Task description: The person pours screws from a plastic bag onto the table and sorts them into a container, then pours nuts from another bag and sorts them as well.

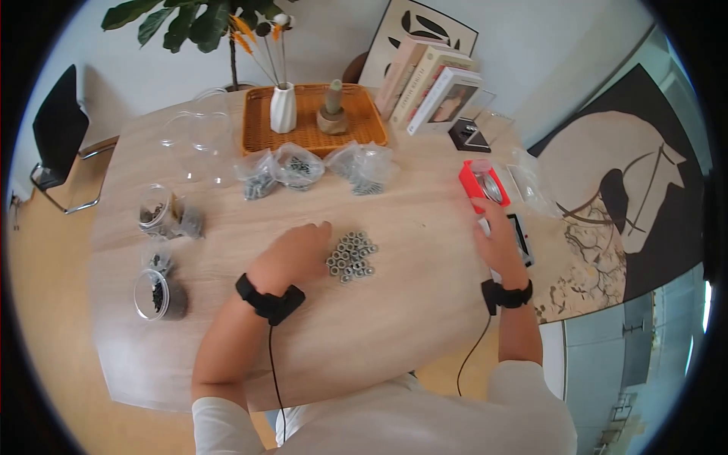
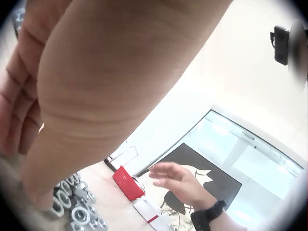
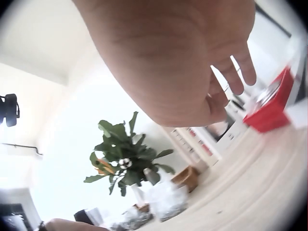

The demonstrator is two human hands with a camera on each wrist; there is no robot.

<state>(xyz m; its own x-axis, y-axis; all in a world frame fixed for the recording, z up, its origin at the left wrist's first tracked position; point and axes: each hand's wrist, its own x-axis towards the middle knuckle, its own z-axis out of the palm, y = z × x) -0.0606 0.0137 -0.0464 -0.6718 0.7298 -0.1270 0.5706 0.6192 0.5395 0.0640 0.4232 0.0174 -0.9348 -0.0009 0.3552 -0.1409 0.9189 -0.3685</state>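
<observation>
A cluster of metal nuts lies on the wooden table, many standing with their holes facing up. My left hand is right beside the pile on its left, fingers loosely bent with nothing seen in them; in the left wrist view its thumb side overlaps the nuts. At the right, my right hand hovers close to the near end of a red open box with silvery contents. Its fingers are extended and apart in the right wrist view, near the red box, holding nothing visible.
Plastic bags of hardware lie before a wicker tray with a vase and cactus. Clear jars stand at the left. Books and a small display stand are behind the box. A dark-screened device lies beside my right hand.
</observation>
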